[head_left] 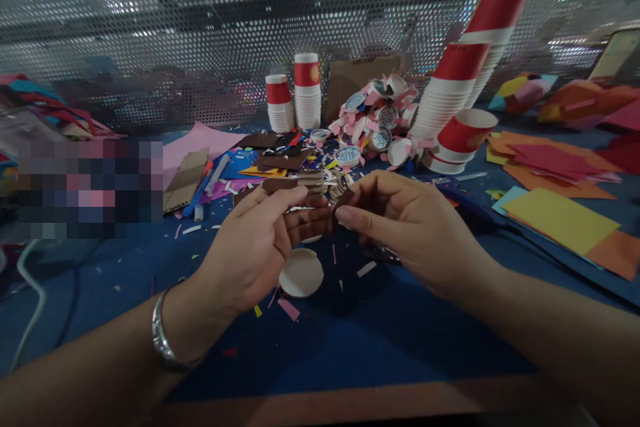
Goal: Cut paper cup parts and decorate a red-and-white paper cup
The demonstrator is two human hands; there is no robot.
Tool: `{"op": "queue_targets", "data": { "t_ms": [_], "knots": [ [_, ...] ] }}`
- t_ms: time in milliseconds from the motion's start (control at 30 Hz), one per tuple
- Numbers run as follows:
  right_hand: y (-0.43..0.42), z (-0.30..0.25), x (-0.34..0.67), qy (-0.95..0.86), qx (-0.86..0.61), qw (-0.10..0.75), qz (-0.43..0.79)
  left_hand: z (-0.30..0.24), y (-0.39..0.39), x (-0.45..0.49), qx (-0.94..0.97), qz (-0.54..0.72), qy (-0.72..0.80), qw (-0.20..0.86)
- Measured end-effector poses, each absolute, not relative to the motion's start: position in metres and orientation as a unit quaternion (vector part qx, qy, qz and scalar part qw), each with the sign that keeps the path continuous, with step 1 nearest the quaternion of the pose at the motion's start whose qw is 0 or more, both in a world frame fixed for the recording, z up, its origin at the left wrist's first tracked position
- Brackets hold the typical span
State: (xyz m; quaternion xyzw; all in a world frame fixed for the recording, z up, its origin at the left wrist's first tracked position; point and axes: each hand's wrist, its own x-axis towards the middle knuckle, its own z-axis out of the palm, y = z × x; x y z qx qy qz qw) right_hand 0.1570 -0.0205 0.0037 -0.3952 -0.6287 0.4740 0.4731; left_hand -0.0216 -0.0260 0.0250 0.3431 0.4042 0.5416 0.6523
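Observation:
Between the thumb and fingers of my right hand [413, 230] is a small piece of dark brown paper [341, 208]. My left hand [260, 240] faces it with fingers stretched out and thumb apart; its fingertips come up to the brown piece, and whether they touch it I cannot tell. Below the hands a round white paper disc [301, 273] lies on the blue table [350, 347]. Part of another pale disc shows behind my left fingers. Just beyond my hands are brown sheets [283, 159] and small cardboard strips [311, 181], partly covered.
A heap of paper-cup pieces [373, 117] with pink tabs stands at the back. Red-and-white cup stacks [307, 90] flank it; a tall leaning stack [453, 83] is on the right. Coloured paper [565, 213] lies right, markers [205, 180] left. A black cable [550, 247] crosses the right side.

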Motion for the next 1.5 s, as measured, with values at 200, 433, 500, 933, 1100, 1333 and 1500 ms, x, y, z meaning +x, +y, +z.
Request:
{"op": "queue_targets", "data": {
  "t_ms": [200, 433, 500, 933, 1100, 1333, 1500],
  "knots": [
    [-0.025, 0.012, 0.161, -0.589, -0.392, 0.469, 0.529, 0.021, -0.026, -0.026, 0.384, 0.512, 0.427, 0.639],
    [-0.025, 0.015, 0.163, -0.567, -0.397, 0.416, 0.59, 0.019, -0.019, -0.032, 0.44, 0.492, 0.463, 0.592],
    [-0.024, 0.013, 0.163, -0.574, -0.397, 0.399, 0.594, 0.02, -0.019, -0.033, 0.452, 0.487, 0.466, 0.584],
    [-0.023, 0.009, 0.162, -0.584, -0.412, 0.366, 0.596, 0.018, -0.024, -0.032, 0.476, 0.462, 0.447, 0.6],
    [-0.022, 0.008, 0.162, -0.591, -0.414, 0.357, 0.593, 0.019, -0.024, -0.032, 0.466, 0.462, 0.45, 0.606],
    [-0.022, 0.009, 0.162, -0.588, -0.424, 0.351, 0.593, 0.019, -0.027, -0.032, 0.46, 0.465, 0.448, 0.609],
    [-0.023, 0.009, 0.162, -0.586, -0.423, 0.35, 0.596, 0.02, -0.03, -0.033, 0.47, 0.463, 0.441, 0.608]
  ]
}}
